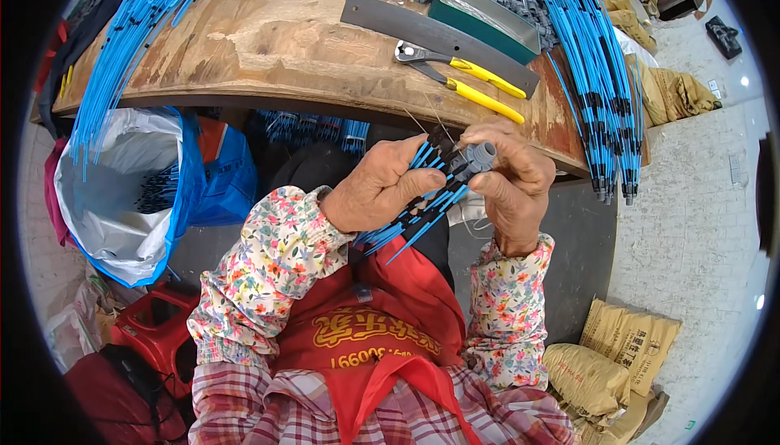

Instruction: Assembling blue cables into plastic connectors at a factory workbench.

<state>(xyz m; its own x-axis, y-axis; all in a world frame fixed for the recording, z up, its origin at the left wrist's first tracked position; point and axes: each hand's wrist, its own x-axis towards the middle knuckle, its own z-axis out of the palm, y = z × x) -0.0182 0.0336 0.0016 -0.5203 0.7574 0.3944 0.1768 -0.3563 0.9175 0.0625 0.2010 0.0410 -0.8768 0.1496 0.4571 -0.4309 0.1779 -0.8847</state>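
Left hand (378, 189) gripping blue tubes (414, 221), right hand (512, 185) pinching grey fitting (479, 155), before worn wooden bench (268, 47) bearing pliers (463, 75), concrete floor (691, 225), sacks (609, 356).

Lying at lower right on the floor: tan sacks (626, 339), stacked, bearing dark print. Slumping at upper right beyond the bench: more tan sacks (678, 91). Hanging open at left under the bench: a blue-and-white plastic bag (122, 193). Showing yellow printed lettering on a red apron (366, 339), lower centre.
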